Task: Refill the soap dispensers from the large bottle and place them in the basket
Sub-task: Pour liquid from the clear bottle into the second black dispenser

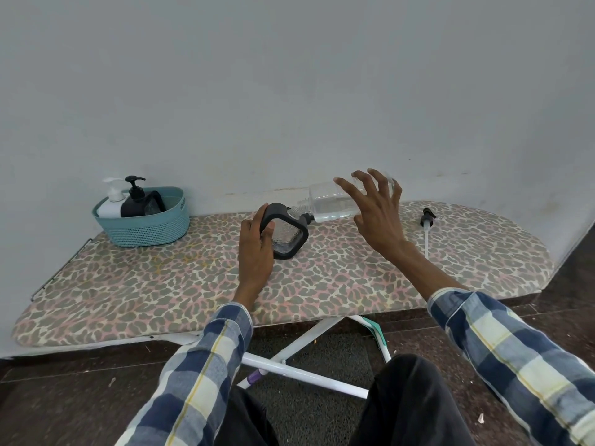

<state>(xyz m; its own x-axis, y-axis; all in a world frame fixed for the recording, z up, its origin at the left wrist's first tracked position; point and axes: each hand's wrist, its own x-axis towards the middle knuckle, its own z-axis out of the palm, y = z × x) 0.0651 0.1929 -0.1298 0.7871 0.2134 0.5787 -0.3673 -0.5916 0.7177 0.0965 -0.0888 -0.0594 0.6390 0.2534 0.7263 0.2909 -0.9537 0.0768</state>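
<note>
My left hand grips a black-framed soap dispenser with a clear ribbed body, tilted on the ironing board. My right hand holds the large clear bottle on its side in the air, fingers spread round it. The bottle's threaded mouth points left and meets the open neck of the dispenser. Clear liquid lies in the lower part of the bottle. The dispenser's black pump with its white tube lies loose on the board to the right.
A teal basket stands at the board's far left, holding a white dispenser and a black dispenser. The wall runs close behind the board. White board legs and my knees are below.
</note>
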